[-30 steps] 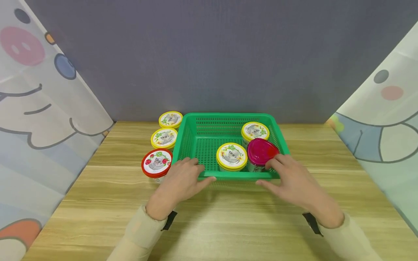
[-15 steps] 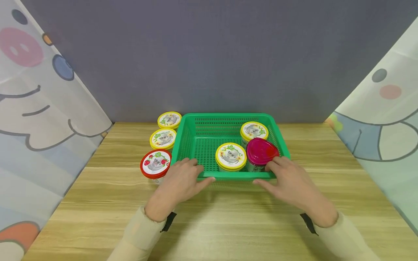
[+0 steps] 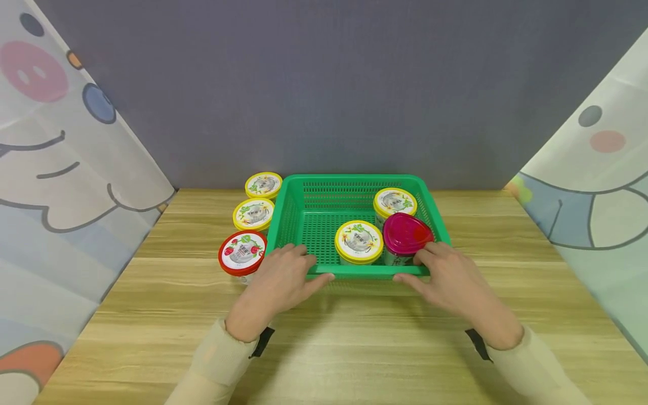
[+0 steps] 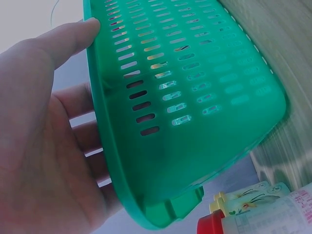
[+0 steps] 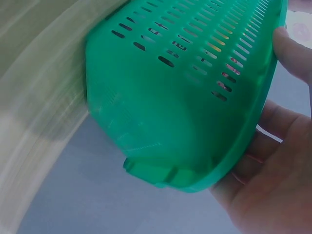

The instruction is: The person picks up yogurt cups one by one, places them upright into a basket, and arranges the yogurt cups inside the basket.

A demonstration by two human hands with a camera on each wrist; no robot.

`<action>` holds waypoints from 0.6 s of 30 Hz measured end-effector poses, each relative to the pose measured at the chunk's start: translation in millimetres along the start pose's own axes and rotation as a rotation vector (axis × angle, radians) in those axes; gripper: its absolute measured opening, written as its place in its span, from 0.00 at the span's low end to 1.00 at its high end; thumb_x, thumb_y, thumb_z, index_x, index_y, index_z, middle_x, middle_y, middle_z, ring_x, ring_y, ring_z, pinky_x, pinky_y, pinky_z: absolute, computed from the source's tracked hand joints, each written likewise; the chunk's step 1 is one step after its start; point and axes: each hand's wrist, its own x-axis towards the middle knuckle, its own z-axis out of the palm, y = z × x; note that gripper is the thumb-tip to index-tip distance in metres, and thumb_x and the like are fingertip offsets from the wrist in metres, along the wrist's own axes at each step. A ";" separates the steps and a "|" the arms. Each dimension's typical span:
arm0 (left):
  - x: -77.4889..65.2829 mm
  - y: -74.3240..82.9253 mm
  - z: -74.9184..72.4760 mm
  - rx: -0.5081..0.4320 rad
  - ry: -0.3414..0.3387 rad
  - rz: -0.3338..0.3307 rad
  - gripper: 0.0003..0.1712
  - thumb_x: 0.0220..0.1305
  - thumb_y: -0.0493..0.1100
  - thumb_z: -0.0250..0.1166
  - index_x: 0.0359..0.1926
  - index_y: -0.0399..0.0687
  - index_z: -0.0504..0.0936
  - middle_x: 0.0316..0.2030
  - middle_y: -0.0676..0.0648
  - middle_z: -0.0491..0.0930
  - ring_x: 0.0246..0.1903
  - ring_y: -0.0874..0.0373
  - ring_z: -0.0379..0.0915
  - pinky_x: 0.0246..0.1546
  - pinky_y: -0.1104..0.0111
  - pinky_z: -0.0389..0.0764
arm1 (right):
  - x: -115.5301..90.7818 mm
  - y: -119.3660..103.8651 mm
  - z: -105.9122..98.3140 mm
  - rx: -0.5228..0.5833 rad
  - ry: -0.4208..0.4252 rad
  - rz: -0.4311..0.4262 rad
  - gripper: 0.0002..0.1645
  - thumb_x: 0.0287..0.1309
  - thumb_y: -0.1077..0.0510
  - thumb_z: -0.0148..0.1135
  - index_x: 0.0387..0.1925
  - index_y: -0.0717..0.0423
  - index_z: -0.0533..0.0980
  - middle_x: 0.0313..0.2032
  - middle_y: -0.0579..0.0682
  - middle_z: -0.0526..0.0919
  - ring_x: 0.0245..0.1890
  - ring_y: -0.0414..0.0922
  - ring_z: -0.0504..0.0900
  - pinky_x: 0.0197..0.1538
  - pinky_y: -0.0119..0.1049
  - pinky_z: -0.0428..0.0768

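Both hands hold the front rim of a green slotted plastic basket (image 3: 364,271). My left hand (image 3: 278,278) grips near its left front corner, thumb on the near side and fingers hooked over the rim. At the right front corner, my right hand (image 3: 450,281) holds it the same way, as the right wrist view of the basket wall (image 5: 161,107) also shows. Inside stand a front yellow-lidded tub (image 3: 359,242), a rear yellow-lidded tub (image 3: 395,202) and a tub with a deep pink lid (image 3: 405,233), close to my right fingers.
Left of the basket, a red-lidded tub (image 3: 243,252) and two yellow-lidded tubs, one in the middle (image 3: 254,214) and one at the back (image 3: 263,184), stand in a row. The wooden table (image 3: 364,349) meets a grey panel (image 3: 334,90) behind; printed curtains flank both sides.
My right hand has shifted slightly left along the rim, its fingers still over the edge. The left hand, basket and tubs stay practically where they were.
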 end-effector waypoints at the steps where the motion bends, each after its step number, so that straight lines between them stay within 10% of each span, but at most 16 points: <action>1: 0.0 -0.3 0.5 0.001 0.000 0.000 0.26 0.65 0.66 0.65 0.31 0.48 0.86 0.24 0.54 0.71 0.27 0.56 0.69 0.33 0.64 0.73 | 0.1 -0.1 0.0 0.000 -0.005 0.004 0.24 0.46 0.39 0.79 0.26 0.52 0.79 0.28 0.44 0.77 0.29 0.43 0.75 0.32 0.42 0.78; 18: 1.0 -1.6 3.9 0.008 0.027 0.023 0.27 0.66 0.66 0.65 0.23 0.50 0.78 0.22 0.54 0.68 0.25 0.56 0.66 0.31 0.65 0.72 | 1.8 2.5 2.0 0.011 -0.036 0.035 0.24 0.48 0.38 0.78 0.26 0.52 0.79 0.27 0.43 0.76 0.28 0.43 0.74 0.31 0.42 0.77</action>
